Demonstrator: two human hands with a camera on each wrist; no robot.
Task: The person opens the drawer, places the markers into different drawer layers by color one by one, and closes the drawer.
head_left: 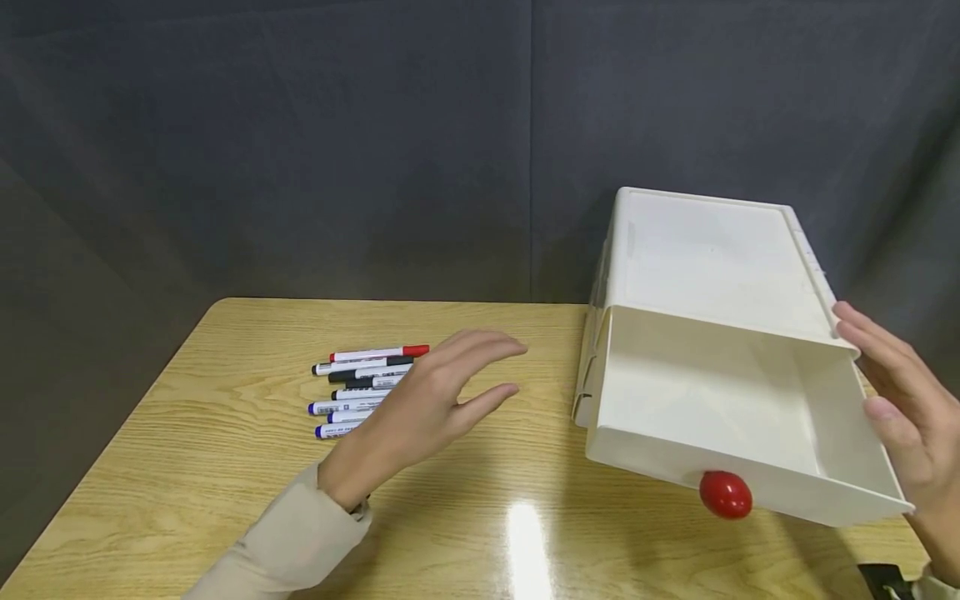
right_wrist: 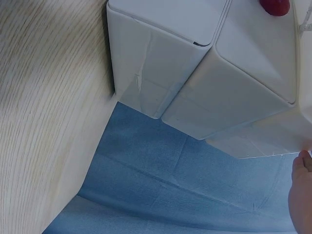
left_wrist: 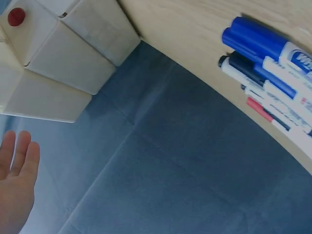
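Observation:
My left hand (head_left: pixel 423 400) hovers over the table with straight fingers and the thumb held apart, nothing in it. Just left of it lie several whiteboard markers (head_left: pixel 367 352) in a row, some partly hidden behind the hand. To the right stands a white drawer unit (head_left: pixel 712 250) with its upper drawer (head_left: pixel 735 467) pulled out. A round red knob (head_left: pixel 725 494) juts from the drawer's front. My right hand (head_left: pixel 911 408) is beside the unit's right side, fingers extended toward its edge; I cannot tell whether they touch. The right wrist view shows part of that hand (right_wrist: pixel 302 195) near the unit.
The wooden table (head_left: pixel 247 358) ends at the back against a dark curtain (head_left: pixel 375 167). The unit's stacked sections (right_wrist: pixel 195 87) show from the side in the right wrist view. A black object (head_left: pixel 883 579) lies by the right sleeve at the bottom right.

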